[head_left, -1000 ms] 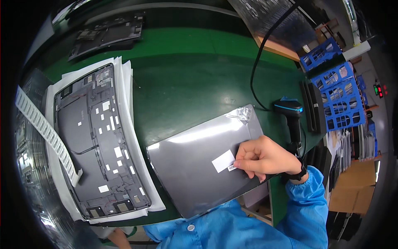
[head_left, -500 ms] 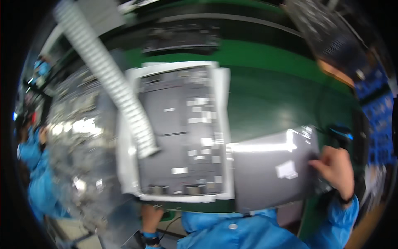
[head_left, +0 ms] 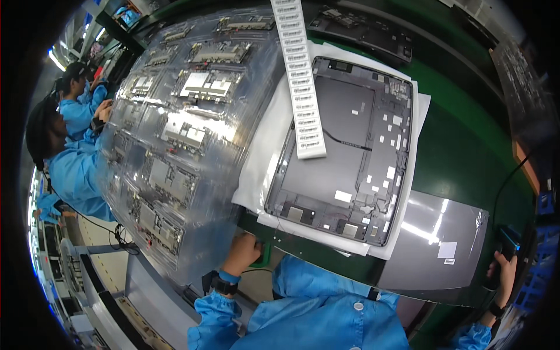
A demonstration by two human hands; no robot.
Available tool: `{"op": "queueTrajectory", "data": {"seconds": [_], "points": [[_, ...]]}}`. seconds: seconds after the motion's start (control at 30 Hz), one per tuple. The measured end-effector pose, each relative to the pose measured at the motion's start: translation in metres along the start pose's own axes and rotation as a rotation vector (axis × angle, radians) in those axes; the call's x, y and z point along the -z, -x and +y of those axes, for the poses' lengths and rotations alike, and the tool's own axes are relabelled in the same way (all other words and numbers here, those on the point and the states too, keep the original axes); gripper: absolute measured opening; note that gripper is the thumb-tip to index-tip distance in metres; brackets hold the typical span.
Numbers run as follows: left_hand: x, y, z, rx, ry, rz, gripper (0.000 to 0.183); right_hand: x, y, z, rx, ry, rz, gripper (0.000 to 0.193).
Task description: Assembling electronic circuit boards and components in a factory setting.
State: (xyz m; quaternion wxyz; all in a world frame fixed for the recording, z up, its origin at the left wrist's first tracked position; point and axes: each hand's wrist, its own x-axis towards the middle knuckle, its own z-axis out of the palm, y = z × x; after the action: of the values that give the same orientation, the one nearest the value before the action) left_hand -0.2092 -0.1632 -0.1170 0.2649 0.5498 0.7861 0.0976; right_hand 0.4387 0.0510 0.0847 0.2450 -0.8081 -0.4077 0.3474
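Evidently the grey panel (head_left: 408, 262) lies flat just left of the right hand's fingers, bearing a white patch (head_left: 447, 250) and, below it, a small label (head_left: 449, 262). The right hand (head_left: 503, 268) has its fingers curled around the grip of a dark scanner (head_left: 508, 238). Labelling of this panel looks done; whether its code has been read cannot be told. Farther left of those fingers, a label strip (head_left: 303, 87) with many labels left crosses an open housing (head_left: 335, 111) on white sheets (head_left: 256, 181). The left hand's (head_left: 242, 254) fingers are bent near the green table's (head_left: 455, 140) edge, their hold unclear. Beyond them, clear trays (head_left: 233, 140) hold circuit boards (head_left: 204, 86); co-workers (head_left: 76, 169) wear blue.
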Motion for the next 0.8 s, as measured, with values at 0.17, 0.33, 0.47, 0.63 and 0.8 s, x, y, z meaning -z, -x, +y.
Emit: {"op": "queueTrajectory", "data": {"seconds": [0.17,0.33,0.47,0.63,0.8], "points": [[0.069,0.029,0.075,0.076,0.094,-0.127,0.022,0.021,0.015,0.02,0.221,-0.069,0.163,0.02],[0.066,0.094,0.101,-0.187,-0.01,-0.183,0.028,0.006,0.081,-0.009,0.323,-0.042,-0.242,0.03],[0.083,0.083,0.121,-0.32,-0.082,-0.283,0.028,-0.03,0.094,-0.027,0.201,0.006,-0.377,0.061],[0.251,0.105,0.158,-0.505,0.385,-0.57,0.028,-0.027,0.101,-0.087,0.072,0.264,-0.707,0.057],[0.334,0.089,0.143,-0.148,0.068,0.098,0.019,-0.02,0.121,-0.075,0.252,0.245,-0.705,0.034]]}}
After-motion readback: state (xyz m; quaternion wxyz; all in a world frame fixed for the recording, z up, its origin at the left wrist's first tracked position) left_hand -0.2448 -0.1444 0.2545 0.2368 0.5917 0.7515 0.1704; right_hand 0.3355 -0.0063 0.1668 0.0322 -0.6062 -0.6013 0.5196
